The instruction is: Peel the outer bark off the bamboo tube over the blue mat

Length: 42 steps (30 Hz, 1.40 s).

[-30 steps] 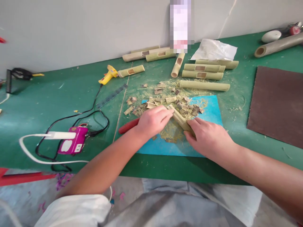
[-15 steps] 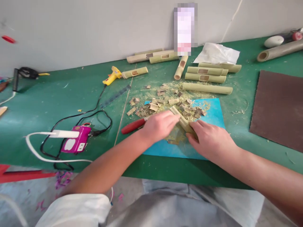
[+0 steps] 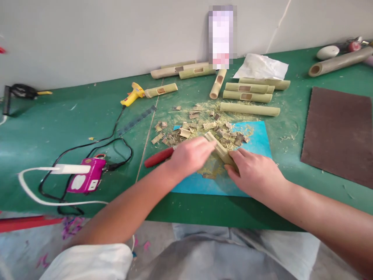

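Observation:
My left hand [image 3: 190, 155] is closed round a red-handled tool [image 3: 159, 156], whose handle sticks out to the left; its working end is hidden under my fingers. My right hand [image 3: 253, 173] grips the near end of a short bamboo piece [image 3: 217, 144] that lies slanted on a blue mat [image 3: 259, 142]. The left hand's fingertips press against the far part of that piece. Bamboo chips and sawdust [image 3: 201, 126] are heaped on and behind the mat.
Several cut bamboo tubes [image 3: 249, 109] lie behind the mat, with a yellow glue gun [image 3: 132, 94], a ruler [image 3: 136, 119], white paper [image 3: 260, 67]. A magenta power strip [image 3: 86, 179] with cables sits left, a brown board [image 3: 339, 132] right, a long tube [image 3: 335, 62] far right.
Both hands stay on the bamboo piece and the tool. The left hand has shifted slightly along the piece; the view has swayed a little.

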Motion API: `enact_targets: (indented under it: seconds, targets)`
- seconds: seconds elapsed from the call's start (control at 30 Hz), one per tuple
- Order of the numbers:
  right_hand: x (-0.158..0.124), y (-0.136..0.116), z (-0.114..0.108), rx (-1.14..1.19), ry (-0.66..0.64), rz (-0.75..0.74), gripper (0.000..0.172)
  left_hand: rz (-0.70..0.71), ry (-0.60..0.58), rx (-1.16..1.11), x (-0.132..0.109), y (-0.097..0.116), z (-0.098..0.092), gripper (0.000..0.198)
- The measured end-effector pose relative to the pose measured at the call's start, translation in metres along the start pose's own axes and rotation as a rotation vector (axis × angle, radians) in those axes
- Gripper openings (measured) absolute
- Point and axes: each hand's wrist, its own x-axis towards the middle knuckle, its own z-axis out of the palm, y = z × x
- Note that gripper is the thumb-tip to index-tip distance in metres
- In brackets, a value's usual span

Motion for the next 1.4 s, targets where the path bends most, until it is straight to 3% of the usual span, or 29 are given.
enact_targets:
  seconds: [0.3,0.43,0.57,0.7,0.8,0.93,1.07,1.27,1.4]
  targets:
    - [-0.002,0.000,-0.001,-0.006,-0.006,0.014,0.025,-0.073,0.051,-0.056,-0.001,-0.007,0.005,0.022]
    - [0.000,0.000,0.000,-0.010,-0.019,0.006,0.024,-0.039,-0.032,-0.201,0.000,-0.002,0.003,0.023]
    - [0.001,-0.001,0.001,-0.006,-0.015,0.009,0.025,-0.068,0.022,-0.118,0.000,0.000,0.001,0.022]
    - [-0.001,0.000,0.001,-0.011,-0.018,-0.005,0.023,0.067,-0.045,-0.106,0.000,0.001,0.001,0.024]
    - [-0.001,0.000,0.001,-0.013,-0.001,0.002,0.023,-0.009,0.009,-0.065,0.000,0.003,0.000,0.024]
    - [-0.001,0.001,0.001,0.002,-0.005,-0.017,0.021,0.018,-0.071,-0.151,-0.001,0.006,-0.001,0.025]
    - [0.000,0.003,0.004,0.009,0.084,-0.043,0.022,-0.065,0.003,-0.079,0.000,-0.006,-0.003,0.023]
    - [0.003,0.010,0.007,-0.030,0.321,-0.149,0.019,-0.044,0.023,-0.017,0.002,-0.017,-0.003,0.020]
    - [0.004,0.013,0.008,-0.053,0.362,-0.170,0.020,-0.087,0.036,-0.029,0.001,-0.017,-0.002,0.020]
